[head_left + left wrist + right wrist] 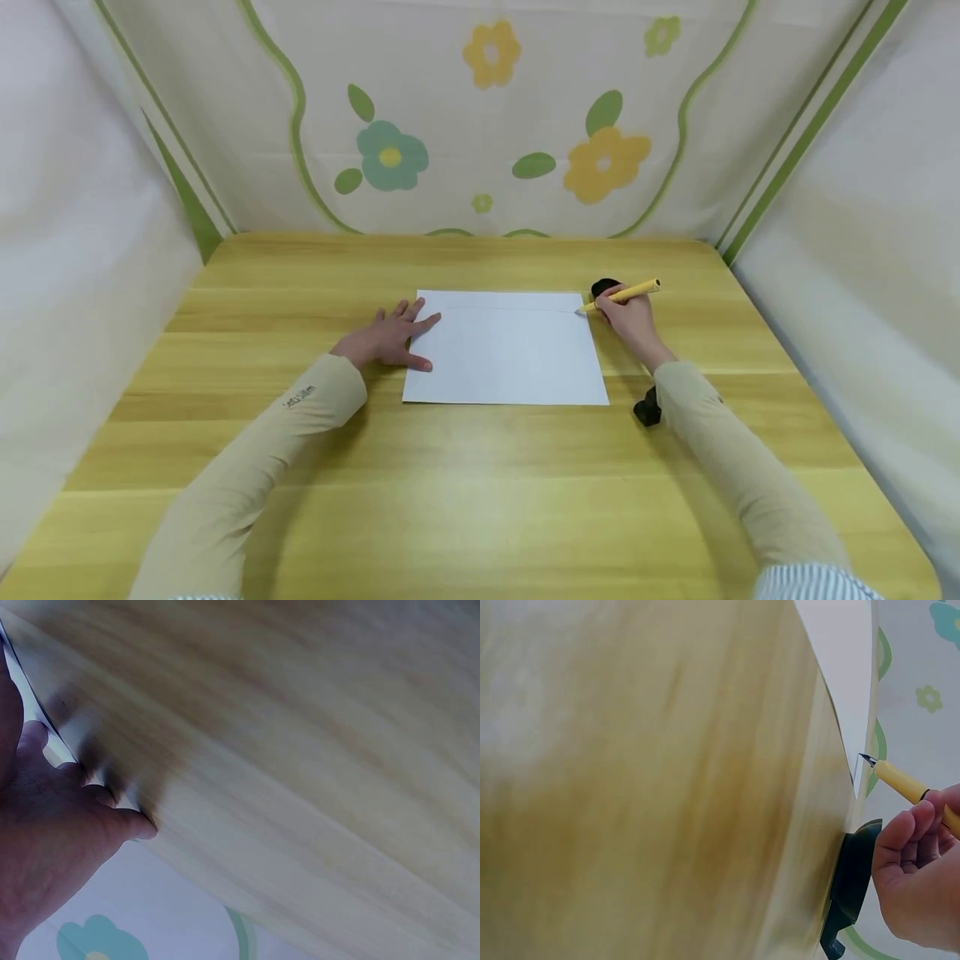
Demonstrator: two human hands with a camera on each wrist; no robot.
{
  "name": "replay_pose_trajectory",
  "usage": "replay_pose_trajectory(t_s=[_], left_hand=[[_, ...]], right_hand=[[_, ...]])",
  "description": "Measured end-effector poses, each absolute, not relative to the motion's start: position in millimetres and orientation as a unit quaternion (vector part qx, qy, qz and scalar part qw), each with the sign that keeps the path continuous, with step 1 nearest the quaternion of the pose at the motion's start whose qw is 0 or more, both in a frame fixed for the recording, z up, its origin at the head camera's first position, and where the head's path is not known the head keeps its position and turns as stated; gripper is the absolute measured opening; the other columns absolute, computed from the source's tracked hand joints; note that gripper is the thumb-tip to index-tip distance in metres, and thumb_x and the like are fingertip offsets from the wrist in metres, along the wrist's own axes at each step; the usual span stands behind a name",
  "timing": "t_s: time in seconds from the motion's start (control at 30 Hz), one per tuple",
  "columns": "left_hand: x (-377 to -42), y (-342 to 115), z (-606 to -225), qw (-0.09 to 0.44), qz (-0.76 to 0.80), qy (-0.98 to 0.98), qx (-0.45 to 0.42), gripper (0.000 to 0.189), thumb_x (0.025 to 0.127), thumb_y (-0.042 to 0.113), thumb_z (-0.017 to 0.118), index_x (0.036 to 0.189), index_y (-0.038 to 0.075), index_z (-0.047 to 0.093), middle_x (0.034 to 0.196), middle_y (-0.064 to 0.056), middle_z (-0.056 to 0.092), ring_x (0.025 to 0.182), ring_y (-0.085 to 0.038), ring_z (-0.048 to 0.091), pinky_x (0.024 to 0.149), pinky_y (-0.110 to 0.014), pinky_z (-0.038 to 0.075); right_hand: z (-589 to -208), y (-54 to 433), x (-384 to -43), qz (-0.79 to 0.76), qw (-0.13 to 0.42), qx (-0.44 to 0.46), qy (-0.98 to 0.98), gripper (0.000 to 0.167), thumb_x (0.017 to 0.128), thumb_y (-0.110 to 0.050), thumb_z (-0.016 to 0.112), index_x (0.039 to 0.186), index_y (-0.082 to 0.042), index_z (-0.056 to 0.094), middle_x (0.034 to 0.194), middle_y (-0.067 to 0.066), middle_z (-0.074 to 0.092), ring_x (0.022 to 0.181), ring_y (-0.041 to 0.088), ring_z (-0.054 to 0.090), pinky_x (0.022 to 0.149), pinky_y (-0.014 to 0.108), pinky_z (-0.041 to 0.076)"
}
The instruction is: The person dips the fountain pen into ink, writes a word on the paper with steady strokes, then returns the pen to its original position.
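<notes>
A white sheet of paper (510, 358) lies on the wooden table, with a faint thin line running across it near its far edge. My left hand (390, 337) rests on the sheet's left edge, fingers spread. My right hand (632, 323) pinches a yellow fountain pen (636, 290) beside the far right corner. The pen slants, and its nib touches or nearly touches the paper at the line's right end. In the right wrist view, the metal nib (867, 759) shows over the paper's corner. The left wrist view shows the left fingers (139, 823) along the paper's edge.
A long black object (647, 408) lies right of the paper, partly hidden under my right hand and forearm; its kind is unclear. Behind the wooden table (465, 492) hangs a white cloth (450, 100) with printed flowers. Pale cloth also hangs at both sides.
</notes>
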State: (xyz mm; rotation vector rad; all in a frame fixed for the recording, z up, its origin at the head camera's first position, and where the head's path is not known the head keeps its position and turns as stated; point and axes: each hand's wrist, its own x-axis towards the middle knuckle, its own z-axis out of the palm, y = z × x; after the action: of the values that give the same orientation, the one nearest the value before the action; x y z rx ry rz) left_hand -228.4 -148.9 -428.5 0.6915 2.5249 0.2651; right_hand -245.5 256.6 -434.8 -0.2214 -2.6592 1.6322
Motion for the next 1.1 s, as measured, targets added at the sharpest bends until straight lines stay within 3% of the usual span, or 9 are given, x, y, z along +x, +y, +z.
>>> replay_pose_trajectory(t_s=[0.67, 1.0, 1.1], left_hand=[[-215.6, -151.9, -441.6, 0.253, 0.115, 0.926, 0.256, 0.093, 0.084, 0.052, 0.064, 0.153, 0.019, 0.012, 0.159, -0.02, -0.008, 0.145, -0.044, -0.007, 0.11, -0.069, 0.002], [-222.9, -150.7, -436.4, 0.24, 0.116, 0.928, 0.259, 0.092, 0.084, 0.051, 0.065, 0.153, 0.018, 0.013, 0.159, -0.02, -0.008, 0.145, -0.045, -0.007, 0.109, -0.07, 0.002], [-225.3, -150.7, -432.9, 0.237, 0.115, 0.93, 0.258, 0.092, 0.084, 0.05, 0.065, 0.153, 0.018, 0.013, 0.159, -0.02, -0.008, 0.145, -0.044, -0.007, 0.109, -0.07, 0.002]], right_hand=[[-448.0, 253.9, -233.3, 0.533, -0.005, -0.081, -0.842, 0.022, 0.091, -0.02, 0.056, 0.101, 0.0, 0.057, 0.077, 0.009, 0.061, 0.063, 0.013, 0.054, 0.055, 0.024, 0.044], [-431.1, 246.4, -239.7, 0.57, 0.004, -0.086, -0.817, 0.016, 0.092, -0.016, 0.055, 0.099, -0.002, 0.057, 0.069, 0.003, 0.059, 0.058, 0.017, 0.052, 0.052, 0.029, 0.043], [-423.5, 233.1, -248.1, 0.565, 0.011, -0.082, -0.821, 0.016, 0.092, -0.02, 0.054, 0.101, -0.006, 0.057, 0.076, 0.005, 0.06, 0.062, 0.016, 0.054, 0.055, 0.028, 0.046]])
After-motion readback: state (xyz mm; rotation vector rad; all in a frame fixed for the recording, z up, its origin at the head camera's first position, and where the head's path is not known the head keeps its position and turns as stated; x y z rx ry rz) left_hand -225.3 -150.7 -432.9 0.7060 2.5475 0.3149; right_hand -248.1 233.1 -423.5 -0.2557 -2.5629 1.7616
